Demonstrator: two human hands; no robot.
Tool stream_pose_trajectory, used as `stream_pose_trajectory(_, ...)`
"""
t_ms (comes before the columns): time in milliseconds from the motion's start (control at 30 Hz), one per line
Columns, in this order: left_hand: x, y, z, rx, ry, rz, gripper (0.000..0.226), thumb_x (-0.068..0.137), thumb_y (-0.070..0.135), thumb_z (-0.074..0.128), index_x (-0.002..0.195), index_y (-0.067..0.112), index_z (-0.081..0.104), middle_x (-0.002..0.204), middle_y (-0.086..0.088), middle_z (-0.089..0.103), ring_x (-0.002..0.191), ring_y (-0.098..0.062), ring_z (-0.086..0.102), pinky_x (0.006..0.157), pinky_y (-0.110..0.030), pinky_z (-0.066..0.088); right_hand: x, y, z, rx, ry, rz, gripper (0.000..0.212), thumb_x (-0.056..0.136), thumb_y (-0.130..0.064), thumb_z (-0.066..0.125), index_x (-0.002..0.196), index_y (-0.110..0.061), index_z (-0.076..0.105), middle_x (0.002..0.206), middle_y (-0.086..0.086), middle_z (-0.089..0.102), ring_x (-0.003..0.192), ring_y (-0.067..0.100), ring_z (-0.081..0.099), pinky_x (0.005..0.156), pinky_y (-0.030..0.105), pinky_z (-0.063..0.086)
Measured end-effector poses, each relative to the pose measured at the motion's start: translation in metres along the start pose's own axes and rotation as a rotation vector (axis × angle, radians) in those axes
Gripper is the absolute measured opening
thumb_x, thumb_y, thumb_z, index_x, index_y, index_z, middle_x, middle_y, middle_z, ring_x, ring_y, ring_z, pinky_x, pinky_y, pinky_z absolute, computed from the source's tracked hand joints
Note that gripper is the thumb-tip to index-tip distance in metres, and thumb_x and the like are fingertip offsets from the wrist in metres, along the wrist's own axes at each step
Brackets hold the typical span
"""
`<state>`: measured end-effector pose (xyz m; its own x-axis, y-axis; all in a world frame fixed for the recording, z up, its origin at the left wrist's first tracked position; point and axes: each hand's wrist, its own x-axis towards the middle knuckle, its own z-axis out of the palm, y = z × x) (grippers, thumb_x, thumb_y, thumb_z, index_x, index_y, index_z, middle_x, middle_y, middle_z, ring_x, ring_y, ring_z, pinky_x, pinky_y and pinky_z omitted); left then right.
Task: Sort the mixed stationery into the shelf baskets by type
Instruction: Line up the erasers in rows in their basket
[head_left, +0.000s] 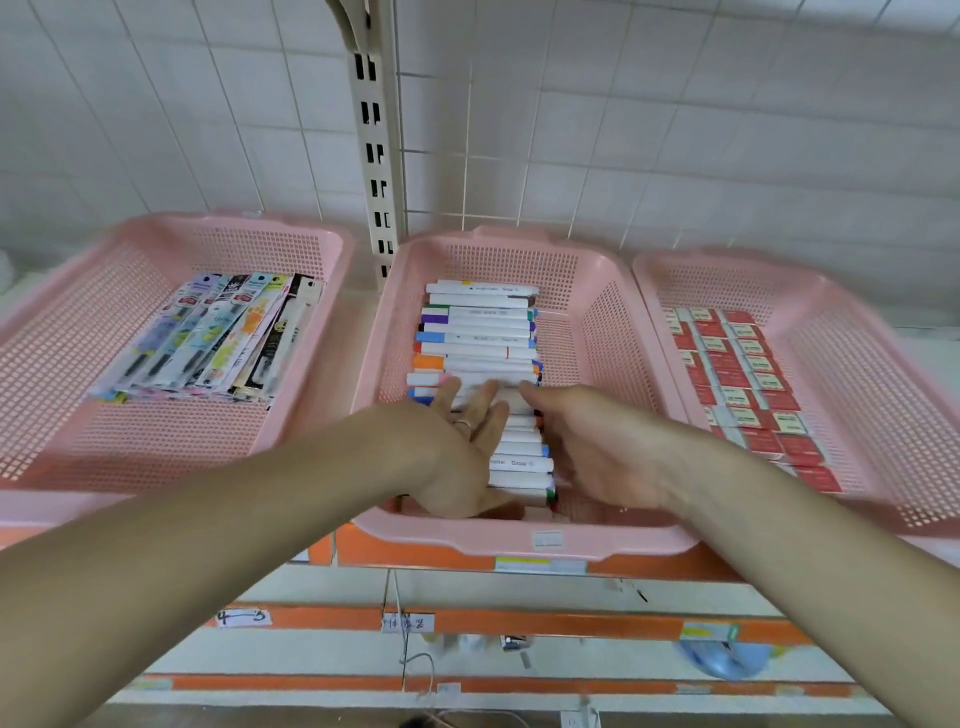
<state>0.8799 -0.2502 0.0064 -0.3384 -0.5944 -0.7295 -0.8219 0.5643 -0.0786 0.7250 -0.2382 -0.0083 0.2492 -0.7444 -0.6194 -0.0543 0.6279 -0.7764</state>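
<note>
left hand (462, 447) lays spread fingers on the markers (480, 338) in the middle basket (519, 540); right hand (597, 452) fingers seem straight.

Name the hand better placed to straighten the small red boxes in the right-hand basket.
Probably right: the right hand lies nearest the red boxes; the left hand would have to cross it.

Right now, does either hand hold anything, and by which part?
Left hand lies flat on the markers, holding nothing. Right hand is at their right ends; its grip cannot be told.
</note>
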Motion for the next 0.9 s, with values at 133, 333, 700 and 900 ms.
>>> stream_pose_trajectory(133,-0.005,-0.009,-0.008,0.022,-0.038,0.031,0.093,0.093,0.075,0.020,0.151,0.021,-0.028,0.154,0.006,-0.042,0.149,-0.025,-0.025,0.121,-0.049,0.001,-0.016,0.005,-0.005,-0.078,-0.097,0.061,0.023,0.100,-0.035,0.050,0.117,-0.028,0.064,0.106,-0.005,0.074,0.090,0.008,0.069,0.079,0.027,0.053)
stream_pose_trajectory(333,-0.004,-0.017,-0.006,0.090,0.074,-0.006,0.095,0.094,0.074,0.020,0.150,0.016,-0.030,0.153,-0.004,-0.044,0.146,-0.029,-0.032,0.123,-0.046,-0.008,-0.021,0.002,0.002,-0.070,-0.096,0.074,0.032,0.100,-0.036,0.048,0.127,-0.025,0.061,0.110,-0.002,0.073,0.086,0.008,0.068,0.077,0.024,0.050)
stream_pose_trajectory(700,0.025,-0.022,-0.013,-0.070,0.150,-0.129,0.082,0.097,0.068,0.006,0.149,0.017,-0.031,0.152,0.000,-0.044,0.146,-0.028,-0.032,0.122,-0.047,-0.012,0.031,-0.023,0.010,-0.010,0.181,-0.047,0.047,0.103,-0.043,0.044,0.143,-0.019,0.048,0.145,0.003,0.052,0.134,0.021,0.047,0.116,0.043,0.032)
stream_pose_trajectory(900,0.028,-0.025,-0.006,0.030,0.206,-0.140,0.080,0.096,0.067,0.001,0.148,0.016,-0.032,0.154,-0.001,-0.041,0.148,-0.027,-0.027,0.122,-0.048,-0.011,0.035,-0.023,0.007,0.015,0.135,-0.081,0.043,0.102,-0.040,0.046,0.137,-0.018,0.052,0.137,0.005,0.058,0.127,0.023,0.053,0.114,0.044,0.035)
